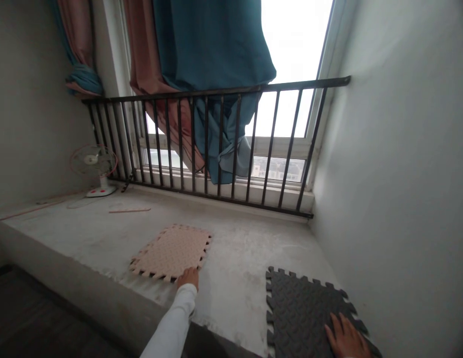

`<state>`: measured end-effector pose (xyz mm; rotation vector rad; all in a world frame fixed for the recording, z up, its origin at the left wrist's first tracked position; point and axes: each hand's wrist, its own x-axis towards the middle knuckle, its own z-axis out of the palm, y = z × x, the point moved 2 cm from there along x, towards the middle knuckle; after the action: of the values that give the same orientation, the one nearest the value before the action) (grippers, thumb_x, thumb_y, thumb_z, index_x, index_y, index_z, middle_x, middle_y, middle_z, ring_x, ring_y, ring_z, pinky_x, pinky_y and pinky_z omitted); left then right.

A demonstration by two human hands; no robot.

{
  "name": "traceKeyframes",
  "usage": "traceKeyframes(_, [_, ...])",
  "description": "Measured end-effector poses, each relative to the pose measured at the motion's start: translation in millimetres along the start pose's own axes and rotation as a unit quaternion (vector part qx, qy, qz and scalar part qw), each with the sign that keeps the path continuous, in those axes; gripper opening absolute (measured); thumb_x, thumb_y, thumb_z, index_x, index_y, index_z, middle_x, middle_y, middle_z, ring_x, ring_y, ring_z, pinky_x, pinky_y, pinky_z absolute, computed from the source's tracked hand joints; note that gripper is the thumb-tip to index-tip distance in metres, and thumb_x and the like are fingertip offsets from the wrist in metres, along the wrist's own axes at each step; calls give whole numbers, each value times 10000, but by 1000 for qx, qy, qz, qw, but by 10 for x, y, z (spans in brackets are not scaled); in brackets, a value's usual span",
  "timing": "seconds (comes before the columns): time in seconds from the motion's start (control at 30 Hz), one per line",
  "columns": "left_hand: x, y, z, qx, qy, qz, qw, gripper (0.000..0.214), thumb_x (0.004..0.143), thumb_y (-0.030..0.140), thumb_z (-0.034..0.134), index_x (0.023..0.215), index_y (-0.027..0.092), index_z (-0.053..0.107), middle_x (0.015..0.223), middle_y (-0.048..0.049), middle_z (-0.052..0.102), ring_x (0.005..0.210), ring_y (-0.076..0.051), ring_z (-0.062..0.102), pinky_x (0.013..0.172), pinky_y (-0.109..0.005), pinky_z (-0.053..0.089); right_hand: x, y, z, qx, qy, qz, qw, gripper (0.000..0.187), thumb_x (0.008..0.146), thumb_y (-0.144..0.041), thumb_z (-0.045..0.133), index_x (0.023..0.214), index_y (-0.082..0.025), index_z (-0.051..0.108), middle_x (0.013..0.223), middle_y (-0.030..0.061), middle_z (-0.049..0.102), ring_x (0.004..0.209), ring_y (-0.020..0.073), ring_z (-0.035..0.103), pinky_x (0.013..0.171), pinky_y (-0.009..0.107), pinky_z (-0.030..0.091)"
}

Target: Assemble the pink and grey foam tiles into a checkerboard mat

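Note:
A beige foam floor tile (175, 248) with toothed edges lies on the concrete ledge, left of centre. My left hand (188, 278), in a white sleeve, is closed at its near right corner, fingers curled over the edge; the thumb is hidden. At the lower right lies a dark grey foam floor tile (294, 308) with the same toothed edges. On its right side rests my right hand (346, 337), fingers spread flat on the textured surface. The frame's bottom edge cuts off that tile and hand. A strip of bare ledge separates the two tiles.
A black metal railing (220, 144) runs along the window, with blue and pink curtains (212, 44) hanging through it. A small fan (99, 169) stands at the far left, near a thin strip (130, 211). A white wall (403, 174) bounds the right side.

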<state>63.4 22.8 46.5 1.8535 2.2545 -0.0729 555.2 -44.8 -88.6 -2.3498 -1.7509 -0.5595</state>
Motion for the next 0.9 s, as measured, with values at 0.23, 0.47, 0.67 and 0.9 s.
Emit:
traceKeyframes(0.23, [272,-67,45,83,10,-2,997,410,803,122,307,1133,280,492,1286,-76,372,1148,-243,351,855,-386,343,-76,-110,-279,-25,44,-8,999,479,754,-381,282,1069,-165,571,1162,128,544,1064,243,496,880,404,369])
traceKeyframes(0.47, [138,298,84,75,-15,113,991,342,730,171,441,1047,250,547,1235,-66,425,1144,-208,362,883,-375,339,-97,-140,-389,-20,32,10,999,461,765,-408,287,1075,-218,570,1176,93,540,1071,234,487,885,416,358])
traceKeyframes(0.67, [-615,1194,472,-71,-53,317,944,497,616,340,587,1096,256,490,1322,-55,355,1217,-236,276,1031,-456,150,-83,-151,-377,-17,0,21,1000,487,755,-408,330,1115,-159,544,1199,138,511,1097,250,461,899,409,335])
traceKeyframes(0.9, [-1300,1736,748,-144,-85,401,900,482,711,402,484,1162,255,402,1368,-47,299,1267,-236,182,1005,-602,16,-70,-183,-533,-29,-74,31,996,497,763,-414,327,1163,-173,498,1249,115,470,1132,229,429,925,396,308])
